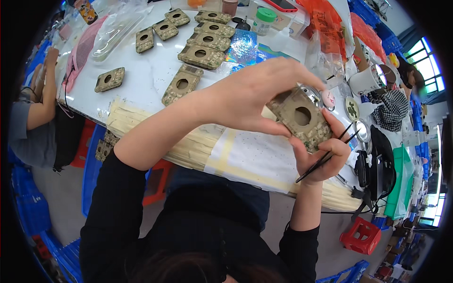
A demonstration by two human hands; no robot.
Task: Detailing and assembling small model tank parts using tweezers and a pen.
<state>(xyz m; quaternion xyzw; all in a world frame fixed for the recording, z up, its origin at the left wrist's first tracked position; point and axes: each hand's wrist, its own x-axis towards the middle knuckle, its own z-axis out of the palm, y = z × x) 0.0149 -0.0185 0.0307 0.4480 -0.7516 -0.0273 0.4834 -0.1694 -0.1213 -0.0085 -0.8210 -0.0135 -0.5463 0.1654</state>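
Between my hands, raised over the right part of the table, is a camouflage-patterned casing (pixel 317 133) with a round dark opening. My left hand (pixel 257 89) grips it from the left, fingers curving over the far edge and thumb along the near side. My right hand (pixel 323 158) pinches its near right corner. That same hand also holds black tweezers (pixel 317 165), which slant across the fingers with tips pointing up and right. Just past the casing, a shiny round metal part (pixel 311 93) shows partly behind my left fingers.
Several similar casings (pixel 202 56) lie at the back and left. A green-lidded jar (pixel 264 21), red plastic bag (pixel 323 26) and white cup (pixel 367 80) stand beyond. At right are oval metal parts (pixel 362 130) and a black bag (pixel 381 160). Another person's arm (pixel 45 89) rests left.
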